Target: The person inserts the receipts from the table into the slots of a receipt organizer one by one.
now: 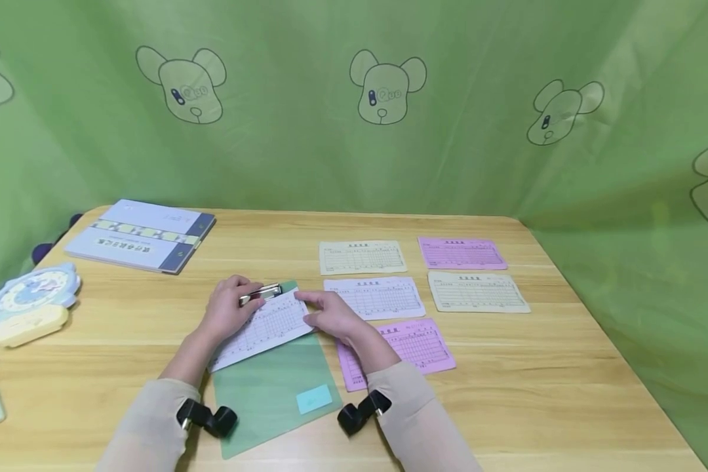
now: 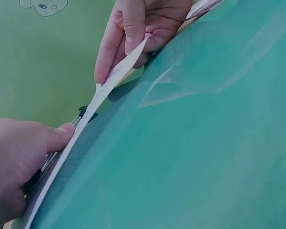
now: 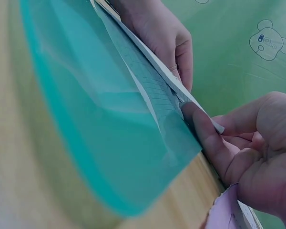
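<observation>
One white paper slip with a printed grid, slantwise across the top of the translucent green plastic clipboard, could crease or skew if the right hand, pinching its right end, pulls unevenly. Left hand sits at the shiny metal clip, thumb against slip's upper edge; can't tell if its fingers clamp anything. That thumb slipping might let the paper shift. Right forearm crosses the purple printed paper form, could drag it. Slip looks thin, long, dark-ruled, pinched corner raised in right wrist view; unclear whether clip bears on it.
</observation>
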The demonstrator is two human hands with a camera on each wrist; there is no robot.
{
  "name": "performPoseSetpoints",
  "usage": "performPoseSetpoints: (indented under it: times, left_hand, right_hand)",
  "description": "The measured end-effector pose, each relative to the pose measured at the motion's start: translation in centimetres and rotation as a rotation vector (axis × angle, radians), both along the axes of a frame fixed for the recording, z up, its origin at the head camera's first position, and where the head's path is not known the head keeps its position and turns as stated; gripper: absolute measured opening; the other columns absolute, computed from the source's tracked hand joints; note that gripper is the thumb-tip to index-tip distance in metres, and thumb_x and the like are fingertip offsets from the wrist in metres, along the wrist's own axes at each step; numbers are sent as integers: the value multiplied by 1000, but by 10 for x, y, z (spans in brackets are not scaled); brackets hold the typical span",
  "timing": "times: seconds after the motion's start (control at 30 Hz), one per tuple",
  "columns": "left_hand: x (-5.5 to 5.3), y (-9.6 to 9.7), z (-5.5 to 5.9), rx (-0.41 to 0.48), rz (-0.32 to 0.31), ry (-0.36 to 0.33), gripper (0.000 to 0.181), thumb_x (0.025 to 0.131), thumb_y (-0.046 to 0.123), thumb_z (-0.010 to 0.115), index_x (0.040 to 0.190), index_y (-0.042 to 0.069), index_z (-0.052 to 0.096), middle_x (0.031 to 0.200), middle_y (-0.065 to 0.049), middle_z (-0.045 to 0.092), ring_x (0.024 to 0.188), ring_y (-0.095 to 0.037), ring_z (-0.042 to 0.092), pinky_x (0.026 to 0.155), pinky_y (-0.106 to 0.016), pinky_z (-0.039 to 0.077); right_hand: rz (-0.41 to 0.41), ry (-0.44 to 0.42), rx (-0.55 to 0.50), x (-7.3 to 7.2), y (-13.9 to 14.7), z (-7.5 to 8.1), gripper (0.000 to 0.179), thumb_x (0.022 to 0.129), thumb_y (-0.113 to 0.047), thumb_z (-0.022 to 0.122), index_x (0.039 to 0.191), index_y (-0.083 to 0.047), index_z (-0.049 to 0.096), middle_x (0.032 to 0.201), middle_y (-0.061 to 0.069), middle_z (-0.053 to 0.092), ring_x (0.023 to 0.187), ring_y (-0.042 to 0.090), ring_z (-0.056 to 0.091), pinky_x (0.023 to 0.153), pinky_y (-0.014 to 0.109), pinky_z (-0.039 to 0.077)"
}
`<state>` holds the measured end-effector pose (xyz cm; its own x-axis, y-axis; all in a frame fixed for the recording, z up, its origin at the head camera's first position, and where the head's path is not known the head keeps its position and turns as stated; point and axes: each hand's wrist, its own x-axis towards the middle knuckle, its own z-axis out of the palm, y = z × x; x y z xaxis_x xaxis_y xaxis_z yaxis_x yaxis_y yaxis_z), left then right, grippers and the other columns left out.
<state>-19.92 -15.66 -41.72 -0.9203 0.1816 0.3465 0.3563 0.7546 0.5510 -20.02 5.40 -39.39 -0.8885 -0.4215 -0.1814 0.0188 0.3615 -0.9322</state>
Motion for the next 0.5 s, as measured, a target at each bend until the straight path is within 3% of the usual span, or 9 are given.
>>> performPoseSetpoints:
  times: [0.23,0.33,0.5]
  left_hand:
    - [0,1,4,-123,-5,36,29,81,17,60,106,1,61,95,-13,51,83,-28,42,73,-41,32]
    - [-1,2,4,-156,-7,53,30,82,18,59,106,1,60,96,-14,50,84,-29,43,75,-41,32]
    - [0,1,2,-166,-6,59,30,83,18,58,106,0,60,96,-14,50,83,-29,43,75,-41,33]
  right_hand:
    - [-6,15,20,-1,-1,1,52,74,8,54,122,-8,48,129,7,39,118,20,32,93,32,27]
    - [-9,25,30,-1,-1,2,52,73,8,54,122,-8,48,129,7,40,122,20,27,98,33,19]
    - [-11,13,35,0,-2,1,52,73,9,54,122,-8,48,129,7,40,122,20,26,98,34,17]
